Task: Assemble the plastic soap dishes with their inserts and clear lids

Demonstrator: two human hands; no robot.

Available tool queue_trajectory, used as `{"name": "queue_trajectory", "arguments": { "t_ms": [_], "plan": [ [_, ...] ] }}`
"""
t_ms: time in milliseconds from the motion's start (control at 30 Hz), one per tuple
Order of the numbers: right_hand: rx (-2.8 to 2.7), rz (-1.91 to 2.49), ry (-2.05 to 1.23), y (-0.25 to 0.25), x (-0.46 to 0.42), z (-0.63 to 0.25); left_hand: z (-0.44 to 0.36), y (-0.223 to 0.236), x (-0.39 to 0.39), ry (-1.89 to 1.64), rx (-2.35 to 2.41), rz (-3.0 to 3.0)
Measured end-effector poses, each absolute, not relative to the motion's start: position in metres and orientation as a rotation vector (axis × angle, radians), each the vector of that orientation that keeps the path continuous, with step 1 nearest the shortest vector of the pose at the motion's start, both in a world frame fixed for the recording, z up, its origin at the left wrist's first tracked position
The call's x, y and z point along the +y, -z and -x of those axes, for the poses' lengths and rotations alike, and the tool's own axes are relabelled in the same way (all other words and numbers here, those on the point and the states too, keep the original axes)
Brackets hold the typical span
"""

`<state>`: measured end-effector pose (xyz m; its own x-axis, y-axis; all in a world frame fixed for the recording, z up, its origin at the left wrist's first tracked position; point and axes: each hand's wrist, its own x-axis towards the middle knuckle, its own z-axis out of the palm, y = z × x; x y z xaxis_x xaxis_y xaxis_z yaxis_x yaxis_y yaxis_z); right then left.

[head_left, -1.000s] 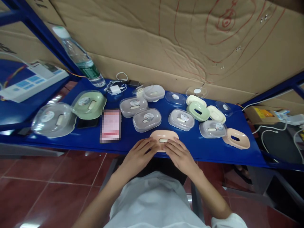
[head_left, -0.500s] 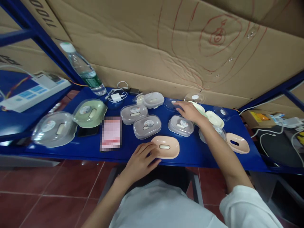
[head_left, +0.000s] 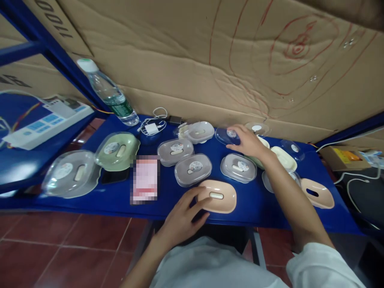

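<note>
My left hand point(head_left: 189, 214) rests at the left end of a peach soap dish point(head_left: 225, 204), fingers spread and tips over its rim. A pale insert fills the slot in that dish. Towards the back, my right hand point(head_left: 249, 142) has its fingers and thumb around the right side of a clear plastic lid point(head_left: 222, 136) with a round label. Between the hands sits a lidded grey soap dish point(head_left: 238, 168). Cream soap dishes point(head_left: 285, 158) lie partly behind my right forearm. Another peach dish point(head_left: 319, 194) with a dark open slot is at the right.
Lidded grey dishes point(head_left: 193, 170) and a green one point(head_left: 118, 152) stand to the left, beside a blurred pink card point(head_left: 145, 180) and a dark phone-like slab point(head_left: 114, 177). A water bottle point(head_left: 112, 98) and a white charger cable point(head_left: 153, 127) are near the cardboard wall point(head_left: 168, 60).
The view has shifted, so everything sits slightly lower and further right. My right hand has closed its fingers around the clear lid. My left hand stays at the peach dish.
</note>
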<state>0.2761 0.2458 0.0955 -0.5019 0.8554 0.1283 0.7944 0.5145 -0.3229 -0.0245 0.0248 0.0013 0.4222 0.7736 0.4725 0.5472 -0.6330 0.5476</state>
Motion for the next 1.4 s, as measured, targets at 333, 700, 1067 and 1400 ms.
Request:
{"name": "queue_trajectory", "arguments": {
  "t_ms": [333, 700, 1067, 1400],
  "plan": [
    [-2.243, 1.239, -0.332, -0.048, 0.023, -0.268, 0.023, 0.013, 0.024, -1.113, 1.246, -2.149],
    [-2.433, 1.082, -0.327, -0.035, 0.022, -0.242, 0.025, 0.012, 0.023, -1.087, 1.220, -2.116],
    [-2.312, 1.092, -0.227, -0.011, 0.017, -0.237, 0.025, 0.006, 0.025, -1.104, 1.134, -2.197],
    [-2.281, 1.240, -0.174, -0.012, 0.004, -0.255, 0.021, 0.004, 0.020, -1.081, 1.180, -2.149]
  ]
}}
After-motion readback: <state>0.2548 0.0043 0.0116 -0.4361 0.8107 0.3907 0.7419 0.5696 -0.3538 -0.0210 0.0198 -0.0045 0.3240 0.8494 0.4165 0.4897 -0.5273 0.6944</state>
